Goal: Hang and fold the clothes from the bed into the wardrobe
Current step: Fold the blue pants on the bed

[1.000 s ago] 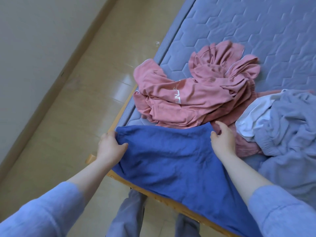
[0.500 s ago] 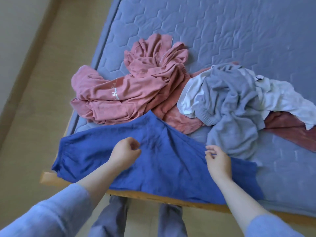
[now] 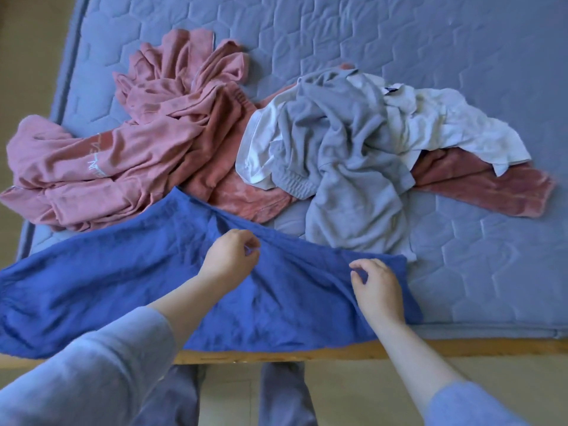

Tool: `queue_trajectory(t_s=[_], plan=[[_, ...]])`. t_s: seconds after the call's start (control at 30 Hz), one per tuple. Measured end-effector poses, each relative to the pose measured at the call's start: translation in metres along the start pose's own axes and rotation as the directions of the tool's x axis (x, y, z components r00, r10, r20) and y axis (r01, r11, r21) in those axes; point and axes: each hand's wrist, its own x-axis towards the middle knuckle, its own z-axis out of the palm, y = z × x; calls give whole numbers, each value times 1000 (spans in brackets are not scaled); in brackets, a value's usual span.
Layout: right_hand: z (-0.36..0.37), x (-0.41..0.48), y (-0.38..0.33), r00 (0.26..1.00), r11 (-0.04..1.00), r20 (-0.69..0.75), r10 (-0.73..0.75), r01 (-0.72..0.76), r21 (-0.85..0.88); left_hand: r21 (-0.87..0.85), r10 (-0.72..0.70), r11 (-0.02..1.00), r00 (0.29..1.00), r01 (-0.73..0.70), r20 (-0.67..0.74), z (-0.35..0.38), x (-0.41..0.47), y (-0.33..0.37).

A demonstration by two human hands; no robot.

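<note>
Head view. Blue trousers (image 3: 123, 287) spread legs apart along the near edge of the bed (image 3: 461, 72), directly under both grips.

Left grip (image 3: 230, 259) curled, thumb close to forefinger over a crease near the crotch; pinching or merely resting, cannot tell. Right grip (image 3: 379, 290) likewise curled, at the end of the leg on its own side; hold equally unclear.

Outward of the left grip, overhangs the mattress corner and the wooden rail (image 3: 461, 348). Likely to slide to the floor if let go, or if pulled from the right grip alone.

Just beyond the right grip, touches the hem of a grey top (image 3: 347, 167) tangled with a white garment (image 3: 455, 130). Could drag both along on lifting.

Beyond the left grip, meets the pink garment with pale lettering (image 3: 123, 149). Same snag risk there.

Probably ends in a lopsided fold, with the creases between the grips left unsmoothed.
</note>
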Motion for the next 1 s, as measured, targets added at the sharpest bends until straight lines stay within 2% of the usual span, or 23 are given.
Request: queue_trajectory(t_s=[0.17,0.33,0.53,0.63,0.8,1.0], plan=[[0,21,17,997,995,13,-70,71,-63,108,87,991,995,-82,-41,20,25,13],[2,38,24,993,993,36,-112,113,-36,257,154,955,988,-149,-1,33,46,14],[9,52,24,978,975,119,-172,186,-122,496,250,826,963,-267,102,41,64,12],[6,51,23,978,961,82,-190,202,-188,570,258,770,957,-288,136,40,69,12],[-8,39,27,967,964,-22,-254,252,-86,501,286,809,950,-308,122,31,71,12],[-25,35,38,972,965,-79,-221,206,-161,374,356,846,925,-380,134,13,65,20]])
